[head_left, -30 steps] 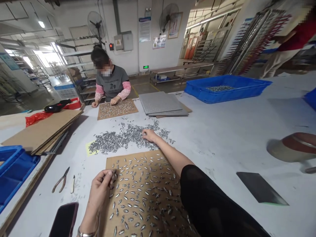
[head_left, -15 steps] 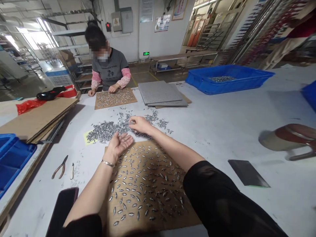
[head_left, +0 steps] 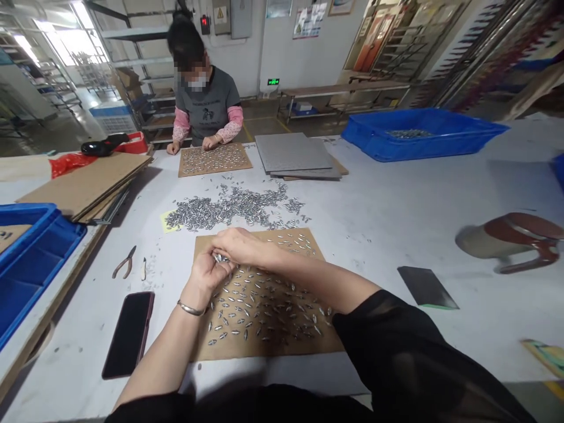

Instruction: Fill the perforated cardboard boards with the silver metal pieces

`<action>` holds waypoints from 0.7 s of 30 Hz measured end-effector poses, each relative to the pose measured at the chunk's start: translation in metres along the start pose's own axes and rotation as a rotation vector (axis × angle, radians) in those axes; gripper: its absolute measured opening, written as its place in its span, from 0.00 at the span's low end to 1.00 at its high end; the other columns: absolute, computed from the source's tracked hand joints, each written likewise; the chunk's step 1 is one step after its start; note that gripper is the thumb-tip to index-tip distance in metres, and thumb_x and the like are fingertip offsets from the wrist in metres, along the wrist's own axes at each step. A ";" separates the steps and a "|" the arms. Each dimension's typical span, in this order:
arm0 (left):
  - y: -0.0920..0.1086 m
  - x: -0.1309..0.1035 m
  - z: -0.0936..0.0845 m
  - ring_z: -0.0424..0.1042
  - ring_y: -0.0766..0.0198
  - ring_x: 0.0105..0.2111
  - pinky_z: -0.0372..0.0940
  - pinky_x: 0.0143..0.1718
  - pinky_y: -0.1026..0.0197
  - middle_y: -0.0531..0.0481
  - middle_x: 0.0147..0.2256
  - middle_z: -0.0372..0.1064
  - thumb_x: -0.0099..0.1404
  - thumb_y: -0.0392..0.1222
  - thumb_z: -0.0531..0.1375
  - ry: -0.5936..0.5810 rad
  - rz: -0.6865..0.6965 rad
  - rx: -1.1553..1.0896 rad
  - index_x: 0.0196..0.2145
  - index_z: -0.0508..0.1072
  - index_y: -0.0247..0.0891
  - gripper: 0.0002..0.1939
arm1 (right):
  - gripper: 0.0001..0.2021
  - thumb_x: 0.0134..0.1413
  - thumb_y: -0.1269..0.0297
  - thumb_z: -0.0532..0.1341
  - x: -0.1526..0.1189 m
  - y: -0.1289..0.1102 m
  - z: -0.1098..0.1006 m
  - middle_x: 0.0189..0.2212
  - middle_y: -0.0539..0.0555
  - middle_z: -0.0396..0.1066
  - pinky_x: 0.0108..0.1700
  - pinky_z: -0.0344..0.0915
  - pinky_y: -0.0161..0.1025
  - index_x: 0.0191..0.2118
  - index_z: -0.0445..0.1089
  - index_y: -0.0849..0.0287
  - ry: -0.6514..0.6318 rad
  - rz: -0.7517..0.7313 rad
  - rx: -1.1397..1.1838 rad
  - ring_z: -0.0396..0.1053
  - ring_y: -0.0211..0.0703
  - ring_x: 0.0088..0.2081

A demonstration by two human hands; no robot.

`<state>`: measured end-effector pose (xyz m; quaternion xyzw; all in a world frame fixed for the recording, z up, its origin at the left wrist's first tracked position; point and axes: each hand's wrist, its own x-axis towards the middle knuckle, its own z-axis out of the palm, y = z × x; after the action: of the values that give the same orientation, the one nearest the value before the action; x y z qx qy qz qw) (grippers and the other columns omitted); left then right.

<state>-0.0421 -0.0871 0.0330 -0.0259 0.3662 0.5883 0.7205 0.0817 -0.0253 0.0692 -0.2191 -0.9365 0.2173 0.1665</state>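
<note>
Several small pointed metal pieces (head_left: 221, 258) lie in the cupped palm of my left hand (head_left: 206, 271), which wears a bangle. My right hand (head_left: 240, 244) reaches across, its bent fingers at the left fingertips; what they pinch, if anything, is hidden. Both hands are over the upper left of a brown board (head_left: 259, 351), where many of the same metal pieces lie spread apart. Just beyond the board is a loose heap of these pieces (head_left: 238, 205), partly on a yellow sheet (head_left: 167, 222).
Pliers (head_left: 125, 264), a small knife-like tool (head_left: 143, 269) and a phone (head_left: 128, 335) lie left. A dark plate (head_left: 427, 286) and a mug (head_left: 506, 238) are right. Across the table a co-worker (head_left: 207, 100) handles another board (head_left: 215, 160). Grey boards (head_left: 293, 153) and a blue bin (head_left: 423, 150) stand behind.
My right hand has come back from the heap to my left palm. Metal pieces now show in the left palm, which looked bare before. The view has shifted.
</note>
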 end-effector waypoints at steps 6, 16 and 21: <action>0.008 -0.033 -0.039 0.74 0.66 0.27 0.72 0.26 0.68 0.44 0.30 0.71 0.69 0.25 0.50 0.101 0.057 -0.002 0.40 0.71 0.31 0.11 | 0.11 0.66 0.73 0.58 -0.025 0.012 0.005 0.34 0.53 0.78 0.39 0.73 0.37 0.43 0.79 0.60 0.100 0.331 0.366 0.76 0.36 0.32; 0.004 -0.037 -0.093 0.76 0.67 0.29 0.72 0.27 0.70 0.43 0.32 0.75 0.68 0.25 0.54 0.142 0.378 0.098 0.37 0.72 0.31 0.09 | 0.04 0.65 0.72 0.61 -0.080 0.050 0.049 0.27 0.53 0.78 0.31 0.74 0.32 0.36 0.69 0.61 0.269 0.822 0.686 0.77 0.36 0.27; 0.010 -0.029 -0.107 0.77 0.68 0.32 0.72 0.30 0.73 0.45 0.32 0.77 0.63 0.22 0.60 0.129 0.418 0.070 0.34 0.74 0.32 0.08 | 0.04 0.62 0.73 0.60 -0.086 0.054 0.067 0.26 0.49 0.76 0.29 0.72 0.30 0.36 0.68 0.58 0.333 0.832 0.670 0.77 0.36 0.28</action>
<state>-0.1050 -0.1581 -0.0251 0.0381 0.4289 0.7091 0.5583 0.1458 -0.0453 -0.0323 -0.5367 -0.6119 0.5128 0.2731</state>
